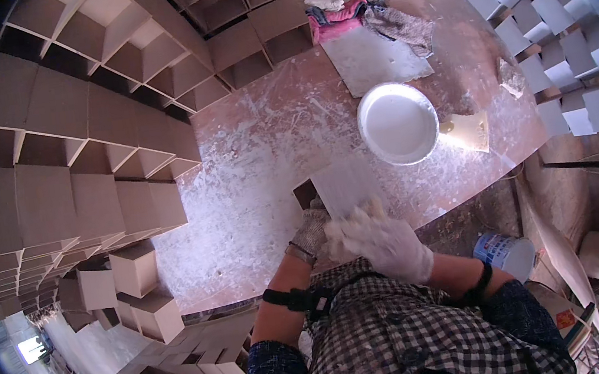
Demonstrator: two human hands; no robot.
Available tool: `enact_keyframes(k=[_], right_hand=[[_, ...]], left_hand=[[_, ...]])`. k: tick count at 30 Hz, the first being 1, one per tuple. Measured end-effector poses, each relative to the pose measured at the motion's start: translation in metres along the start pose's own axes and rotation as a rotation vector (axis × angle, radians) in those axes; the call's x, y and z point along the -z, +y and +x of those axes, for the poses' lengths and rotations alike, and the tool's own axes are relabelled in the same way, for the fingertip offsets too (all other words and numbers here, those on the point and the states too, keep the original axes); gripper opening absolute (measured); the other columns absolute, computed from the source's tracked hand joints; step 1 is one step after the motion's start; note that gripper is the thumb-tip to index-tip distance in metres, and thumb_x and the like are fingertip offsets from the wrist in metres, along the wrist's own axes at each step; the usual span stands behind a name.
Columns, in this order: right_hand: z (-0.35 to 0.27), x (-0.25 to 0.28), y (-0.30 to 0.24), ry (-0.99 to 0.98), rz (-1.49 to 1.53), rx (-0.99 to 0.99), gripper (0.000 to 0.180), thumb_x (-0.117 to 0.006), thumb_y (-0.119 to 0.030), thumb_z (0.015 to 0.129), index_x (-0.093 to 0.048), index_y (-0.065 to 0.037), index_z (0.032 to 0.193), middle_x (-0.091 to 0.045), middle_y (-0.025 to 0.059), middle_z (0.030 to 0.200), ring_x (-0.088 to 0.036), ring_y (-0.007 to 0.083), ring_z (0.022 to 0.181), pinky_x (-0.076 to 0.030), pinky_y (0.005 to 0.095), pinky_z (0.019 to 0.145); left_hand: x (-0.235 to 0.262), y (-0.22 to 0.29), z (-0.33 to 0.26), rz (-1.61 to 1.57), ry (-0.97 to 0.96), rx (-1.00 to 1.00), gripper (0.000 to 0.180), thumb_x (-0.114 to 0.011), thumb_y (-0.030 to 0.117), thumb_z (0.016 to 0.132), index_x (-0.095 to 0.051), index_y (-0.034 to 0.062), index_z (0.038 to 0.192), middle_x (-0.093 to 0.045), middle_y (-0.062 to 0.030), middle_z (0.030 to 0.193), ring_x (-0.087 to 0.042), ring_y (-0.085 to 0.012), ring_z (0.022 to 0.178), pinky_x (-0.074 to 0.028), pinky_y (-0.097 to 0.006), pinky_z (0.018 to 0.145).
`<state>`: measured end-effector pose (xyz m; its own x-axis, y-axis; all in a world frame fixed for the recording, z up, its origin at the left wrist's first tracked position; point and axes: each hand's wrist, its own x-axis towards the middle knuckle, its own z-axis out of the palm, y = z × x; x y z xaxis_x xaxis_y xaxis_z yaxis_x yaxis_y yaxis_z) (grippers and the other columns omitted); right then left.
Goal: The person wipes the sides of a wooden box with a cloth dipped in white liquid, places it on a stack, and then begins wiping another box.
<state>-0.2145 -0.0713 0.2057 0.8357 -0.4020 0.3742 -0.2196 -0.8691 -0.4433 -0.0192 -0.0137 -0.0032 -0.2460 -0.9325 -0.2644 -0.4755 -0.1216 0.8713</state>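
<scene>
A small open-ended cardboard box is on the worktable in front of me, its upper face coated whitish and its dark opening facing left. My left hand, in a grey knit glove, grips the box at its near left edge by the opening. My right hand, in a whitened glove, is over the near side of the same box. Motion smears its fingers, so I cannot make out whether they hold anything. A round white tub of white liquid stands beyond the box to the right.
Stacked brown open boxes line the left and far left. White-faced boxes are stacked at the far right. Pink cloth and a patterned cloth lie beyond the tub. A pail stands below the table's right edge.
</scene>
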Motion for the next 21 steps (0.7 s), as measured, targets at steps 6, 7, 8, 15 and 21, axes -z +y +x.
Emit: enact_keyframes(k=[6, 7, 8, 15, 21], right_hand=[[-0.046, 0.009, 0.018, 0.047, 0.289, -0.193, 0.023, -0.057, -0.005, 0.078, -0.062, -0.01, 0.101, -0.062, 0.0095, 0.114, -0.061, 0.029, 0.095, -0.05, 0.0396, 0.078], [-0.034, 0.016, 0.026, 0.053, 0.17, -0.263, 0.019, -0.056, -0.006, 0.082, -0.062, -0.009, 0.101, -0.063, 0.0108, 0.112, -0.063, 0.029, 0.094, -0.05, 0.039, 0.081], [-0.018, 0.025, 0.037, 0.049, 0.145, -0.325, 0.019, -0.056, -0.006, 0.084, -0.062, -0.009, 0.102, -0.064, 0.0105, 0.111, -0.063, 0.0301, 0.095, -0.05, 0.0387, 0.083], [0.012, -0.018, 0.103, 0.005, 0.741, -0.696, 0.037, -0.054, -0.003, 0.081, -0.06, -0.012, 0.116, -0.06, 0.0093, 0.123, -0.056, 0.0293, 0.112, -0.046, 0.0377, 0.093], [-0.082, -0.03, 0.044, 0.143, 0.197, -0.151, 0.03, -0.049, -0.011, 0.095, -0.06, -0.009, 0.123, -0.063, 0.0086, 0.116, -0.059, 0.0198, 0.106, -0.043, 0.0294, 0.096]], left_hand=[[-0.005, 0.004, -0.01, -0.314, 0.145, 0.209, 0.048, -0.054, 0.036, 0.088, -0.052, 0.0089, 0.128, -0.052, -0.0161, 0.129, -0.047, -0.0348, 0.119, -0.041, -0.042, 0.098], [-0.014, -0.02, -0.02, -0.345, 0.214, 0.075, 0.045, -0.054, 0.034, 0.088, -0.054, 0.0091, 0.126, -0.055, -0.0159, 0.126, -0.049, -0.0353, 0.117, -0.043, -0.041, 0.096], [-0.011, -0.004, -0.011, -0.352, 0.193, 0.065, 0.045, -0.054, 0.034, 0.088, -0.054, 0.0091, 0.126, -0.055, -0.0159, 0.126, -0.049, -0.0353, 0.117, -0.043, -0.041, 0.096], [0.012, 0.046, 0.005, -0.254, 0.064, 0.126, 0.039, -0.05, 0.024, 0.093, -0.048, 0.0097, 0.13, -0.055, -0.0093, 0.125, -0.055, -0.0259, 0.111, -0.048, -0.036, 0.091], [0.001, -0.001, -0.005, -0.448, 0.034, -0.055, 0.04, -0.045, 0.021, 0.099, -0.041, 0.0097, 0.137, -0.051, -0.0083, 0.131, -0.054, -0.0234, 0.113, -0.049, -0.038, 0.093]])
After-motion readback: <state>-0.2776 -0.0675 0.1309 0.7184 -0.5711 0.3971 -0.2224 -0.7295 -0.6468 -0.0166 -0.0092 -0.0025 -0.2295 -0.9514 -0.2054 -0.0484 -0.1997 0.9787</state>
